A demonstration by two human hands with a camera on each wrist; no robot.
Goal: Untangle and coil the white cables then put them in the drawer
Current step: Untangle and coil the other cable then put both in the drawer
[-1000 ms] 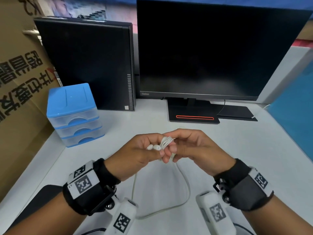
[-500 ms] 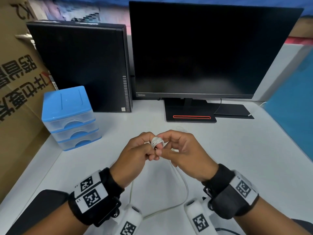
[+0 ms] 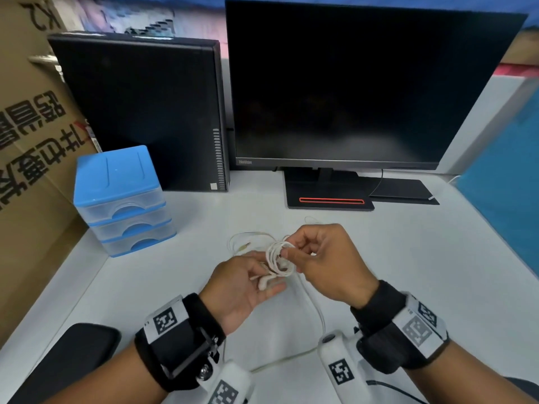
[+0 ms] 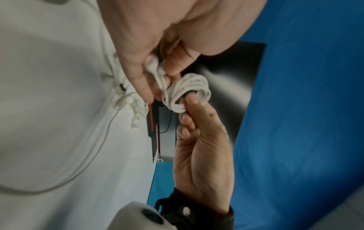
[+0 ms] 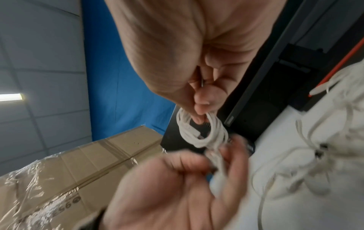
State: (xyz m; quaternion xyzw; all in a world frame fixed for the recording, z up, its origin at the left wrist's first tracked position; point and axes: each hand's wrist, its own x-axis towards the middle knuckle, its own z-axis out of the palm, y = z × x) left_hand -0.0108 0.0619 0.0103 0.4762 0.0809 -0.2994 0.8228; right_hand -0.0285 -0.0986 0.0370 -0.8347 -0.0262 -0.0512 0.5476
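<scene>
A small coil of white earphone cable [image 3: 280,259] hangs between my hands above the white desk [image 3: 408,272]. My right hand [image 3: 287,252] pinches the coil's upper edge with thumb and forefinger [image 4: 190,102]; the coil [image 5: 202,130] dangles from that pinch. My left hand [image 3: 262,277] lies palm up just below and holds the cable's earbud ends [image 4: 155,68] between thumb and fingers. A second thin white cable [image 3: 248,239] with a gold jack lies tangled on the desk behind my hands. The blue three-drawer unit [image 3: 122,199] stands at the left, all drawers closed.
A third white cable [image 3: 319,319] loops on the desk between my wrists. A black monitor [image 3: 350,83] and its stand [image 3: 329,196] sit behind, a black computer case [image 3: 140,112] to their left, cardboard boxes [image 3: 29,156] at far left. A black pad [image 3: 67,354] lies at the near-left edge.
The coil, held tight between both hands' fingertips before, now hangs as an open loop from my right hand's pinch. My left hand has turned palm up and dropped slightly, keeping the earbuds.
</scene>
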